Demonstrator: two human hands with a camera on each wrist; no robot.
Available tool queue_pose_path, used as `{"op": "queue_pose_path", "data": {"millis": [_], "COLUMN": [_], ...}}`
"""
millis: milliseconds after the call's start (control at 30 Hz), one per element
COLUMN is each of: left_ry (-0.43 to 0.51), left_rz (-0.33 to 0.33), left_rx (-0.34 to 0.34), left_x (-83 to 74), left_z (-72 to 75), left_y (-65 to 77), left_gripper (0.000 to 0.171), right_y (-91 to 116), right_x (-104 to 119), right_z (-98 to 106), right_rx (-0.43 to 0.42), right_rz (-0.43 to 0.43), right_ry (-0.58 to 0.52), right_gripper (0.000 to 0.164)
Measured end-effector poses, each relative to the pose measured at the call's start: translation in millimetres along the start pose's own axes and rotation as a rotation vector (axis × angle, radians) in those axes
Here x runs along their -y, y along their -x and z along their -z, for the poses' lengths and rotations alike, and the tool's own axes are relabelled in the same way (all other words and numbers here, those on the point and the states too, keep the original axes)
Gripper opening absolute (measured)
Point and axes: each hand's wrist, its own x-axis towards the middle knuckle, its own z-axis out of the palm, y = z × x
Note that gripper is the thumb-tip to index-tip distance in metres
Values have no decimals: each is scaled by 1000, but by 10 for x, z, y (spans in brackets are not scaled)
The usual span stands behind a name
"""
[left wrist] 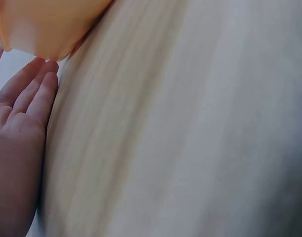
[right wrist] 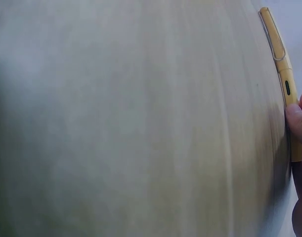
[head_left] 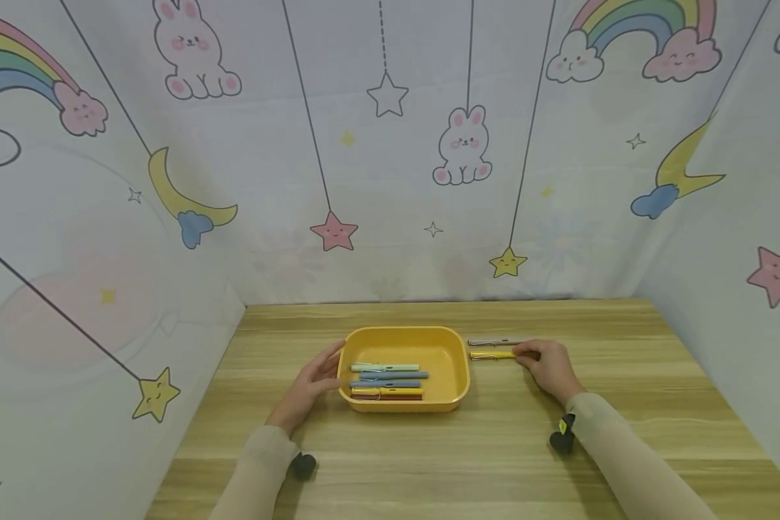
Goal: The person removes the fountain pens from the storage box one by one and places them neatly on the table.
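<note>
My right hand point(head_left: 550, 367) pinches the barrel end of a yellow fountain pen point(head_left: 491, 355) between thumb and fingers. In the right wrist view the same pen's wire clip and dark ink window show beyond the thumb. A greyish-pink pen point(head_left: 490, 342) lies just behind it, its right end partly covered by the hand. At the left end of a yellow plastic tray point(head_left: 448, 368), the straight fingers of my left hand point(head_left: 308, 390) rest against the wall. Inside the tray are a pale green pen point(head_left: 390, 367), two blue pens, another yellow pen point(head_left: 390, 391) and a brown pen point(head_left: 390, 397).
All this stands on a wood-grain table point(head_left: 422, 462). A white cloth backdrop point(head_left: 396, 180) with cartoon rabbits and stars rises behind the table and along both sides. Each wrist carries a small black device point(head_left: 303, 466).
</note>
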Motion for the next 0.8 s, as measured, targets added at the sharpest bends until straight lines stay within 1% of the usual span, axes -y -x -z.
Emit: {"op": "queue_pose_path", "data": {"millis": [533, 800], "left_ry": [-7, -11], "left_rz": [-5, 8], "left_rx": [-1, -14], "left_x": [0, -5], "left_z": [-2, -9], "left_y": [-3, -2], "left_gripper": [72, 72], "right_y": [-6, 8], "right_x": [-17, 9], "right_z": [-1, 20], "right_rx": [-6, -25], "right_rz": [5, 19], "right_ry": [13, 11], "right_gripper": [16, 19]}}
